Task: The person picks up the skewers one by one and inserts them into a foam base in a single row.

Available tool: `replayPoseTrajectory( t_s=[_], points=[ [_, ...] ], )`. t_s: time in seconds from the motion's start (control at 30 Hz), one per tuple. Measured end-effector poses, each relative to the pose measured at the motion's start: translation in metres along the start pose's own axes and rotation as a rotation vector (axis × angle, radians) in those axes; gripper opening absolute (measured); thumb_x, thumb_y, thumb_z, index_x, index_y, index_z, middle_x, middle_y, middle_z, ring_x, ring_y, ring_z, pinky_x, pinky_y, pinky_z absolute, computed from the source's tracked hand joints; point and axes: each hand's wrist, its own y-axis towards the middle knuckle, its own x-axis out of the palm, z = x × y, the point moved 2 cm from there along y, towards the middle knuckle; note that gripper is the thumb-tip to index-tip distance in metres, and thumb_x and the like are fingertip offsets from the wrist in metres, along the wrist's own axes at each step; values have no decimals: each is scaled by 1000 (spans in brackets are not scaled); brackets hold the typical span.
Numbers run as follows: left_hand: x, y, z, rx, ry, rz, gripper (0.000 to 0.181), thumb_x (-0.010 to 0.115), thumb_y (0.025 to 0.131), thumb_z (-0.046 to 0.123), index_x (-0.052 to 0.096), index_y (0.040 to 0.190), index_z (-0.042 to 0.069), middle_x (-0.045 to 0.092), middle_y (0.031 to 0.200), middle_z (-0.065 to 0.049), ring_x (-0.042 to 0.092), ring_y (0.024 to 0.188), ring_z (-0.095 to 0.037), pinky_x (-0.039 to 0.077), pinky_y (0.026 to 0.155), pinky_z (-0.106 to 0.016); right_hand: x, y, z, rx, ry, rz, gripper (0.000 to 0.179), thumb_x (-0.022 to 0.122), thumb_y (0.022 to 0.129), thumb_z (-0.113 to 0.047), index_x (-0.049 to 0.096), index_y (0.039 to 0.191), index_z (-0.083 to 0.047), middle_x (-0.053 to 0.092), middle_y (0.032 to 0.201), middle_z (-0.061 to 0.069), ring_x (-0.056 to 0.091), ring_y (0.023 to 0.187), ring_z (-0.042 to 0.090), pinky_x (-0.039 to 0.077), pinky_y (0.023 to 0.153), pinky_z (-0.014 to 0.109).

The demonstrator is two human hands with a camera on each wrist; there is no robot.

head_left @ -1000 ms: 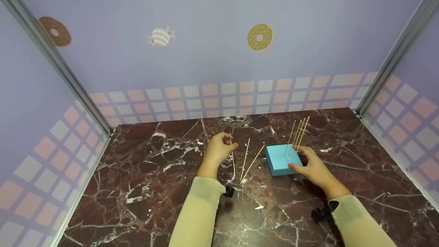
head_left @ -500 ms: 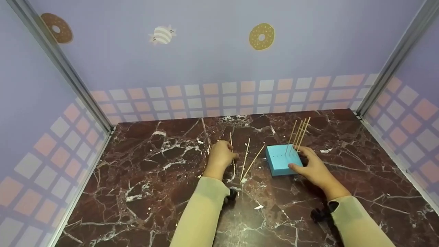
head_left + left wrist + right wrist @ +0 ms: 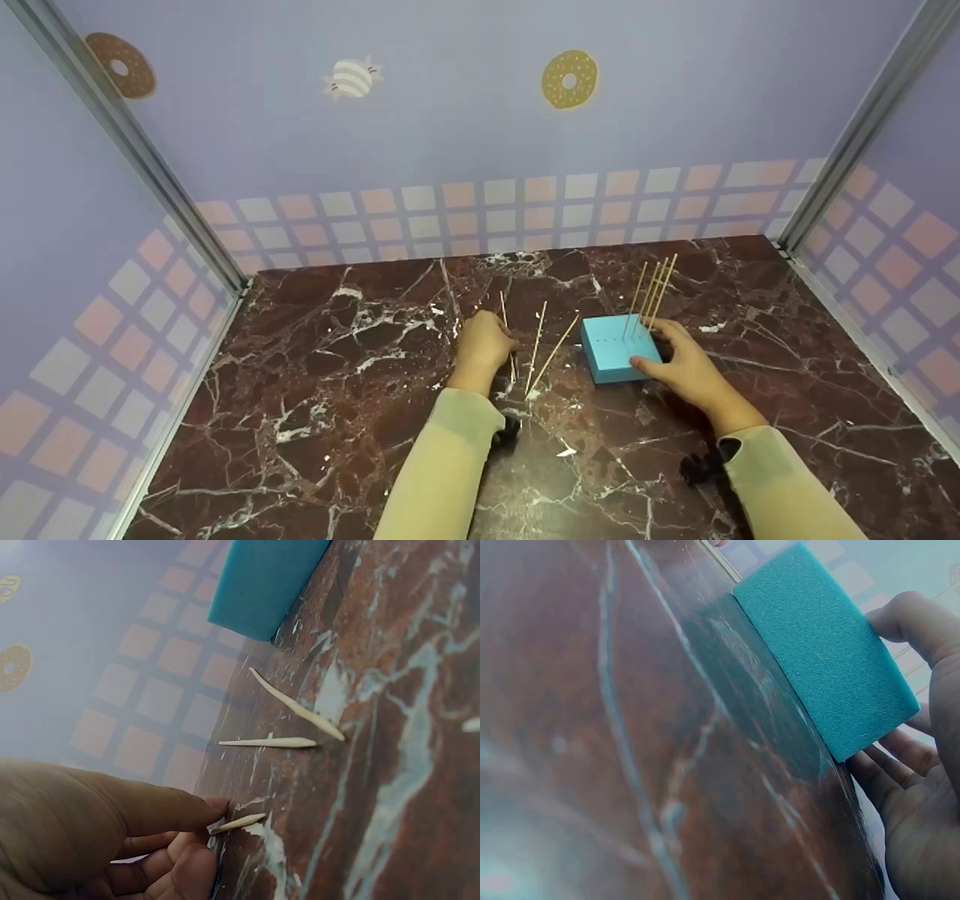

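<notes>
At the middle of the table my left hand (image 3: 482,346) pinches the leftmost of 3 thin wooden skewers (image 3: 503,306) lying on the surface. In the left wrist view, thumb and fingers close around this skewer (image 3: 244,822), its pointed end sticking out. Two other loose skewers, one nearly straight ahead (image 3: 537,341) and one slanted (image 3: 556,349), lie just to the right. My right hand (image 3: 686,367) grips a light blue foam block (image 3: 609,356) by its right side, thumb on top. Several upright skewers (image 3: 657,292) stand in the block's row of small holes.
The dark red marbled table (image 3: 322,465) has small white crumbs scattered around the left hand. Purple patterned walls (image 3: 465,112) enclose its back and sides, with metal posts (image 3: 847,142) in the corners.
My left hand has come down and slightly nearer along the leftmost skewer, and its fingers have closed on it. The right hand and foam block stay in place.
</notes>
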Motion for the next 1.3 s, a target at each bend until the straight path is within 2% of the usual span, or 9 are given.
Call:
replayPoseTrajectory(
  t_s=[0.1,0.23,0.4,0.6,0.73,0.9,0.97,1.1,1.3],
  points=[
    [0,1,-1,-9,4,-7,30,100,82,26,76,63,24,80,74,5,76,76,-21,68,84,-43,0,0,1,2,0,3,80,80,106,-30,43,171,-3,41,170,31,43,158,55,39,127,77],
    [1,4,-3,-7,14,7,29,98,80,21,75,63,22,80,73,2,79,81,-26,69,84,-45,0,1,1,0,-7,6,80,81,106,-30,43,171,-2,42,169,31,43,158,55,39,127,77],
    [-1,4,-4,7,10,27,33,96,78,19,69,59,24,74,67,6,75,78,-26,67,80,-45,0,1,0,0,-11,6,80,81,107,-32,43,171,-3,42,170,31,42,158,56,38,126,79],
    [-12,-8,4,-7,-41,-1,38,96,81,22,65,57,21,70,62,4,66,67,-23,62,72,-43,1,0,0,-8,5,5,80,81,106,-30,43,171,-3,42,169,31,42,158,56,37,127,80],
    [-27,-20,13,-20,-103,1,24,93,80,18,72,67,16,74,69,-1,68,65,-25,63,71,-42,1,-1,-1,-1,21,-1,80,80,107,-31,42,172,-4,40,170,30,39,159,56,36,126,81],
    [-56,-39,34,-30,-182,-32,14,87,84,14,76,90,9,77,83,-7,67,69,-23,63,78,-45,0,-1,-3,4,24,-4,80,80,107,-31,42,172,-4,39,171,31,38,159,56,34,127,82],
    [-65,-45,40,-26,-215,-49,19,86,88,13,77,103,6,77,90,-8,66,75,-22,63,82,-47,0,-1,-3,6,25,-5,80,80,107,-31,41,172,-4,39,171,31,38,159,56,34,127,82],
    [-74,-47,46,0,-285,-41,37,81,90,8,75,127,3,77,101,-9,68,86,-22,63,90,-46,0,-1,-3,8,23,-5,81,80,107,-32,42,172,-4,39,171,30,39,160,56,36,127,81],
    [-81,-48,52,69,-374,12,39,79,93,7,75,132,7,76,105,-6,70,95,-24,63,94,-48,0,-1,-3,6,15,0,80,80,107,-32,42,172,-4,40,170,31,40,159,56,36,127,81]
  ],
)
